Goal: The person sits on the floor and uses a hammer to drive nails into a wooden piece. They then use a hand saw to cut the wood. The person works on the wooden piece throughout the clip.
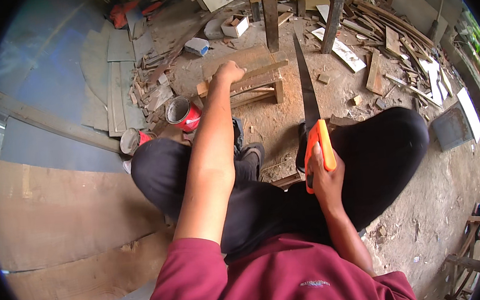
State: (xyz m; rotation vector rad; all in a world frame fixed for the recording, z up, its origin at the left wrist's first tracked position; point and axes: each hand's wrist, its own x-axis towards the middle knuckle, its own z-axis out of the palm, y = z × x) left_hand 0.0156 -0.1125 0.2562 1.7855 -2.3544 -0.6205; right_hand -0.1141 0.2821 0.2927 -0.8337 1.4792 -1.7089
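Observation:
My right hand is wrapped round the orange handle of a handsaw. The saw's long dark blade points away from me, tip up near a dark wooden leg, apart from any wood being cut. Stretched forward, my left hand is closed over a wooden strip lying across the near edge of a low wooden bench. Its fingertips are partly hidden from this angle. Behind the strip, a flat board forms the bench's top.
Left of the bench stand a red bucket and a smaller one. Wood scraps lie heaped at the far right. A taller wooden frame rises behind the bench. Large sheets line the left side; sawdust covers the floor.

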